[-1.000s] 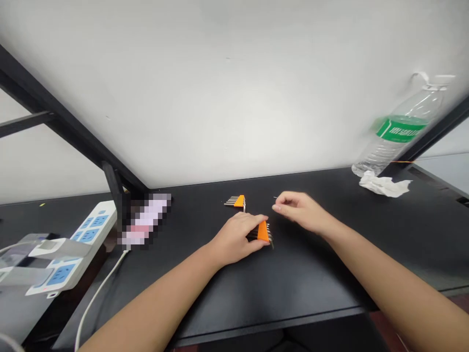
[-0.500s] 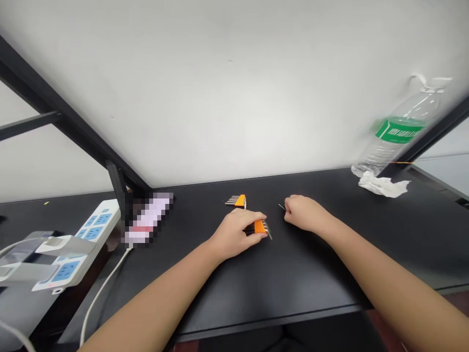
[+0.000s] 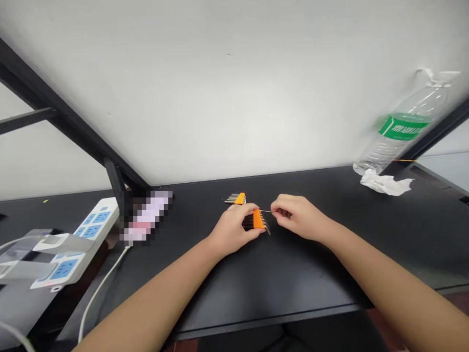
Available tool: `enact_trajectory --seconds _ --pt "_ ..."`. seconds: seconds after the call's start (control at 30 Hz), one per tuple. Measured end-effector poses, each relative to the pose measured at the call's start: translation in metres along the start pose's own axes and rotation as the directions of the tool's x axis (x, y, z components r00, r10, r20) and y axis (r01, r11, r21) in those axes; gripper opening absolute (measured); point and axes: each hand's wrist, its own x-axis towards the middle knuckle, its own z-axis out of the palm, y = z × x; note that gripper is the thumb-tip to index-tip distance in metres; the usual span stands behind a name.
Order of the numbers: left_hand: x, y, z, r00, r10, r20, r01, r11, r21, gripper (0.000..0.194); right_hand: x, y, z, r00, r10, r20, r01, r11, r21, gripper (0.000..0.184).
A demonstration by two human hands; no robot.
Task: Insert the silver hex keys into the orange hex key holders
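The left hand [image 3: 232,231] grips the orange holder [image 3: 258,219], fingers at its far and near ends, its long axis running from the desk [image 3: 234,288]'s back edge toward the front. The right hand [image 3: 302,215] has its fingers closed in a pinch on a thin key [image 3: 266,211]. That key lies to the left of the pinching fingertips, its shaft roughly parallel to the front edge, so crosswise to the holder, and its free end is at the holder's far end; whether it sits in a slot cannot be told. The second holder [image 3: 240,198] lies beyond the left hand, nearer the back edge.
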Motion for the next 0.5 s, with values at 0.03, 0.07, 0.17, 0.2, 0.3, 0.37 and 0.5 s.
enact_trajectory --seconds 0.03,0.07,0.17,0.2,0.3,0.37,0.5 --pt "0.0 -0.0001 -0.0001 1.0 0.012 -0.003 -0.012 1.0 0.016 0.047 -0.0003 0.0002 0.0003 1.0 -0.013 -0.003 0.013 1.0 -0.007 0.012" --pt "-0.0002 -0.0003 -0.0001 1.0 0.021 -0.006 -0.021 0.999 0.027 0.047 -0.0005 0.0006 0.0005 1.0 -0.022 -0.003 0.022 1.0 -0.016 0.012" --pt "-0.0007 -0.0011 0.0001 0.999 0.032 -0.014 -0.031 0.999 0.04 0.048 -0.0011 0.001 0.0008 0.999 -0.037 0.008 0.038 0.998 -0.048 0.014" --pt "-0.0008 -0.0013 0.0003 0.999 0.032 -0.015 -0.032 0.999 0.044 0.048 -0.0013 0.0007 0.0006 0.999 -0.041 0.015 0.042 0.997 -0.059 0.015" --pt "-0.0008 -0.0016 0.0008 0.999 0.037 -0.011 -0.036 0.998 0.048 0.049 -0.002 -0.001 -0.0005 0.999 -0.041 0.03 0.043 0.996 -0.082 0.016" --pt "-0.0007 -0.0013 0.0008 0.999 0.042 -0.009 -0.042 0.998 0.051 0.049 -0.0024 -0.0021 -0.0013 0.999 -0.039 0.034 0.042 0.995 -0.088 0.016" --pt "-0.0005 -0.0007 0.0002 0.999 0.046 -0.012 -0.045 0.997 0.058 0.049 -0.0031 -0.0017 -0.0016 0.998 -0.046 0.047 0.051 0.993 -0.106 0.018"
